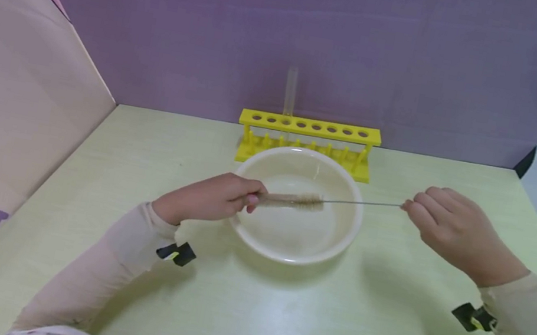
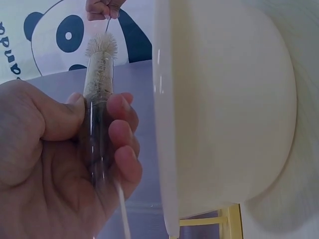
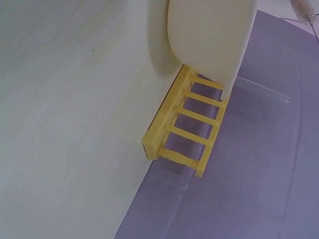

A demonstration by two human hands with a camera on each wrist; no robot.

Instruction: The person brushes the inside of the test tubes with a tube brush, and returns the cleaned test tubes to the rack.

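1. Curled fingers and thumb of the left hand [image 1: 215, 197] close round a glass test tube [image 2: 97, 134], with no slack showing between skin and glass.
2. Fingertips of the right hand [image 1: 459, 231] pinch the far end of the brush's thin wire [image 1: 365, 202]; the right wrist view leaves this hand out, so how tight the pinch is I cannot tell.
3. The tube lies nearly level over the cream bowl [image 1: 290, 240], its mouth towards the right hand. The brush [image 2: 102, 46] is partly inside: some bristles fill the upper tube, others fan out past the lip.
4. Behind the bowl, on the table [image 1: 304, 329], stands a yellow rack [image 1: 372, 137] holding another tube [image 1: 290, 90] upright.
5. Slipping looks the main risk: if the glass is wet, which I cannot tell, a hard pull on the wire could draw the tube through the left hand and drop it into the bowl.
6. Pulling off the tube's line could bend the wire or press it against the lip and chip the glass.
7. Should the bristles come free suddenly, they could flick drops about, and the right hand could jerk outwards.
8. A careless knock to the bowl could jolt the rack close behind and tip the standing tube.
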